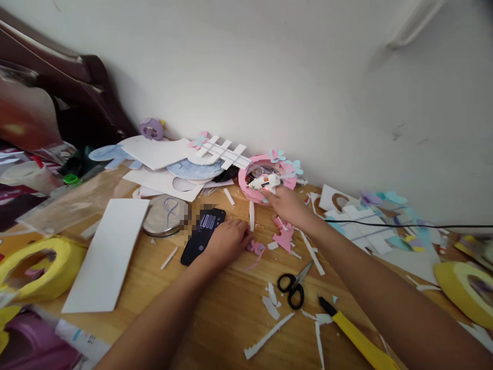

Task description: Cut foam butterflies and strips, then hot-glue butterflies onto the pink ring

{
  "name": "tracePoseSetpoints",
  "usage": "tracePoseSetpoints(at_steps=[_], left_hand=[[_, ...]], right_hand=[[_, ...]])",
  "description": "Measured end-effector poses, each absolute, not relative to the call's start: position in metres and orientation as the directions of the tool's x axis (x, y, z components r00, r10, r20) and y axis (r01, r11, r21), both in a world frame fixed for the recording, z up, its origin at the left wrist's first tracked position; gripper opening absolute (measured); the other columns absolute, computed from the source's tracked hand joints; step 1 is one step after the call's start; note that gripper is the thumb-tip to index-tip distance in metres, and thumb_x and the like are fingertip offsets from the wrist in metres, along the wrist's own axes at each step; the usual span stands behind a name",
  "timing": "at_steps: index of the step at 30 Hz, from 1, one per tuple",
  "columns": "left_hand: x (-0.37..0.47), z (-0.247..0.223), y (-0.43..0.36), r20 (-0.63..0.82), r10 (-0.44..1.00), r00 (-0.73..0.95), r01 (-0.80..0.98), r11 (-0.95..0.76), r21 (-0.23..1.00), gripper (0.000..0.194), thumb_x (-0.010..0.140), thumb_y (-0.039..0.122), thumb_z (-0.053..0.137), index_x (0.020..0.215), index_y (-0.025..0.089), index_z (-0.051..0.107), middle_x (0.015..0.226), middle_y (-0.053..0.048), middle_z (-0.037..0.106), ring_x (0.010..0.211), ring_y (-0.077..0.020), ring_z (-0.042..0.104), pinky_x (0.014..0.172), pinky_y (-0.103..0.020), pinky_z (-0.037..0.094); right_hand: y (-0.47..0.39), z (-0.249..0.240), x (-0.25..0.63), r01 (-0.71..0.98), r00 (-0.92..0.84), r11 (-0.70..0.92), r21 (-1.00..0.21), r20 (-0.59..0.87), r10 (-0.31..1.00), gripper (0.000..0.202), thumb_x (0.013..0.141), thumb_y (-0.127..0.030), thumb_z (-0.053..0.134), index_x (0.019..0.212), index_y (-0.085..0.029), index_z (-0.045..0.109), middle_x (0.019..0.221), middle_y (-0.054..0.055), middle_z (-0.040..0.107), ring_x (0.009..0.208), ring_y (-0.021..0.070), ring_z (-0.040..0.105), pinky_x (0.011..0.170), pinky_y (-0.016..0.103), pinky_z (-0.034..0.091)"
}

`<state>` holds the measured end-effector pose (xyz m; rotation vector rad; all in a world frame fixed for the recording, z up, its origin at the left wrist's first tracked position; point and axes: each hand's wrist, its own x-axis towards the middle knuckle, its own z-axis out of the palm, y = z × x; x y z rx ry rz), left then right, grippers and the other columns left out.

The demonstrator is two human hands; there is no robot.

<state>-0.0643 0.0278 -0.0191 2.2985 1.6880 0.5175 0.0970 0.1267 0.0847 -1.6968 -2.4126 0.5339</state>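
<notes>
My right hand [287, 204] grips a white hot glue gun [264, 182], whose nozzle points left over a pink ring [243, 186] decorated with pink and blue paper flowers. My left hand [230, 239] rests low on the table beside a dark phone [200, 241]. Its fingers are curled together, and their tips are close to small purple paper pieces [256, 247]. What they hold, if anything, is hidden. A pink paper scrap [284, 235] lies below my right wrist.
Scissors [295, 289] and a yellow-handled knife [358, 336] lie near my right forearm among white scraps. At left are a white board [108, 257], a round tin [165, 216] and a yellow ring [65, 267]. Cutouts [154, 154] lean at the wall; a black cord [385, 224] runs right.
</notes>
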Motion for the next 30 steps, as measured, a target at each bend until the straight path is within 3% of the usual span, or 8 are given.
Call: tracePoseSetpoints(at_steps=[8,18,30], left_hand=[[-0.064,-0.018,0.027,0.122,0.958,0.261,0.866,-0.288,0.409,0.018,0.096,0.035,0.055,0.094,0.019,0.062,0.094,-0.007,0.068,0.091,-0.023,0.063,0.082,-0.033,0.047],[-0.064,-0.018,0.028,0.11,0.955,0.274,0.882,-0.295,0.368,0.021,0.097,0.034,0.052,0.091,0.018,0.064,0.093,-0.009,0.066,0.091,-0.0237,0.062,0.084,-0.034,0.047],[-0.066,-0.012,0.029,0.096,0.95,0.296,0.878,-0.311,0.365,0.016,0.093,0.033,0.058,0.085,0.019,0.062,0.091,-0.007,0.065,0.09,-0.0229,0.062,0.081,-0.033,0.046]], right_hand=[[0.127,0.086,0.093,0.891,-0.353,0.31,-0.333,-0.077,0.932,0.041,0.099,-0.051,0.038,0.084,-0.018,0.059,0.074,0.007,0.065,0.068,0.0195,0.058,0.058,0.026,0.032],[0.127,0.087,0.103,0.907,-0.353,0.315,-0.278,-0.098,0.93,0.046,0.099,-0.054,0.038,0.08,-0.018,0.06,0.067,0.007,0.063,0.065,0.0206,0.059,0.057,0.027,0.033],[0.123,0.097,0.107,0.905,-0.371,0.334,-0.265,-0.102,0.923,0.044,0.099,-0.053,0.04,0.094,-0.017,0.064,0.085,0.013,0.071,0.078,0.0241,0.065,0.058,0.027,0.032]])
